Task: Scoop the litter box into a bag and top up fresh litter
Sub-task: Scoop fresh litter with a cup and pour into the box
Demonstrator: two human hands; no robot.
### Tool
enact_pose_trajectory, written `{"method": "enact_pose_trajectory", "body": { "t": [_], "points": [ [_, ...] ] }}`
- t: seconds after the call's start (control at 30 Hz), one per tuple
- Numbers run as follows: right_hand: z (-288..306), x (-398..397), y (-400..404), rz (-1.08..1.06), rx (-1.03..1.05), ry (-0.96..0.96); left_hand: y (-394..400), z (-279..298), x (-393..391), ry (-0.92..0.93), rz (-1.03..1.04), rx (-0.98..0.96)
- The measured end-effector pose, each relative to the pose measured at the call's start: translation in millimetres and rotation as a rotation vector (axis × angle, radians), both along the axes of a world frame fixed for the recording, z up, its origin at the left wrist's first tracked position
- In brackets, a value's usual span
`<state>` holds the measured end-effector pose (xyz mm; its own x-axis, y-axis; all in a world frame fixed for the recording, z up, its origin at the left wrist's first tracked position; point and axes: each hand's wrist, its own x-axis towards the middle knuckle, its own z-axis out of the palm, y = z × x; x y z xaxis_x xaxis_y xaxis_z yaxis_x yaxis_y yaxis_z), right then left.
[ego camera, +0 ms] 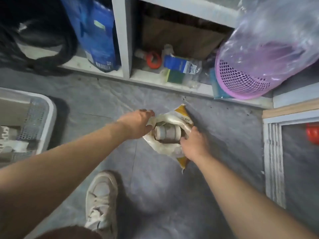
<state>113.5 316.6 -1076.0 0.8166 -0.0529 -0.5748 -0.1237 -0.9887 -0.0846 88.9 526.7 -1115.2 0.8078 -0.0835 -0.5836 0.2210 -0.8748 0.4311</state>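
A white and yellow litter bag (168, 149) stands open on the grey floor in the middle. Inside its mouth lies a pale plastic cup (166, 132) on its side. My left hand (138, 124) grips the left edge of the bag's mouth. My right hand (194, 143) reaches into the bag from the right, its fingers curled at the cup's side. The white litter box (49, 118) with a perforated grey insert sits at the left edge.
A white shelf unit (123, 40) runs along the back, holding a blue bag (96, 35), black cable, sponges and bottles. A purple mesh basket (241, 80) lined with clear plastic stands at the right. My white shoe (101, 202) is below the bag.
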Motion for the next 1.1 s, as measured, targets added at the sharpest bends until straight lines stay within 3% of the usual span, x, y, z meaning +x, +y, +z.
{"method": "enact_pose_trajectory", "body": {
  "t": [0.23,0.47,0.7,0.87,0.97,1.1],
  "points": [
    [-37.7,10.2,-7.8,0.063,-0.108,-0.154,-19.5,-72.8,-1.6,-0.119,0.094,-0.020],
    [-5.2,37.1,-12.0,0.202,-0.067,-0.191,-24.1,-58.3,-23.1,-0.268,0.246,-0.119],
    [1.3,71.2,26.8,0.420,0.041,-0.218,-16.2,-62.7,-49.7,-0.296,0.442,-0.181],
    [-14.9,83.6,56.3,0.507,0.070,-0.238,-7.1,-69.9,-52.9,-0.219,0.533,-0.231],
    [-20.4,86.3,69.6,0.509,0.071,-0.273,1.8,-68.3,-46.8,-0.148,0.519,-0.175],
    [-18.7,68.7,59.0,0.308,0.088,-0.337,15.6,-60.1,-31.6,-0.099,0.337,0.087]
  ]
}}
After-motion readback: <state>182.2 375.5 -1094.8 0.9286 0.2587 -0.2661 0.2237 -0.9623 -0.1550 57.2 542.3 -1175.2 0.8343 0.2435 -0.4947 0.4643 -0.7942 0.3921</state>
